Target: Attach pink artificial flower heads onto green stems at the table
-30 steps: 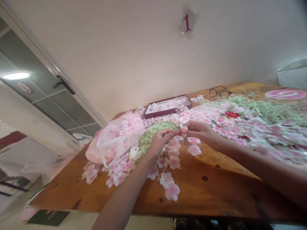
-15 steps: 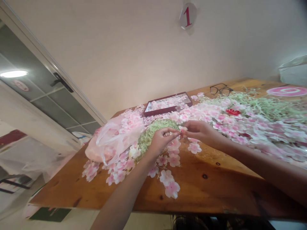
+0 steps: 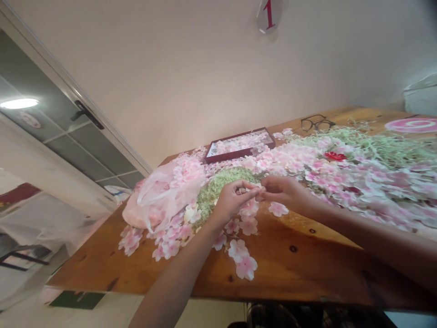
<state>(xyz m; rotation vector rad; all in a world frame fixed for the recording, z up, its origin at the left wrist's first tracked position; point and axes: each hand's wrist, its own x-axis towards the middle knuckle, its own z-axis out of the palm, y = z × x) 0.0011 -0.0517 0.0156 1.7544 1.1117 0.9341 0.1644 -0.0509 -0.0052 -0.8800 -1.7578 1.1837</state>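
My left hand (image 3: 235, 199) and my right hand (image 3: 286, 192) meet fingertip to fingertip above the table. The right thumb and fingers pinch a small pale pink artificial blossom (image 3: 260, 187), mostly covered by the fingers. The left thumb and forefinger are pressed together at the same spot; what they grip is hidden. Below them, pink and white fabric blossoms (image 3: 246, 267) on thin stems lie on the wood. Just behind the left hand is a mound of light green shredded filler (image 3: 223, 183). A single blossom (image 3: 278, 208) lies under the right hand.
Blossoms partly fill a dark red shallow box (image 3: 239, 150) by the wall. A translucent bag (image 3: 150, 200) stands left. Loose petals (image 3: 382, 191), green shreds (image 3: 382, 148), a red flower (image 3: 335, 156), eyeglasses (image 3: 317, 124) and a pink disc (image 3: 411, 125) cover the right side of the wooden table (image 3: 307, 269).
Both hands have moved slightly right and their fingertips have closed in on each other. The pink blossom, clearly visible before, is now mostly hidden. The view has shifted a little.
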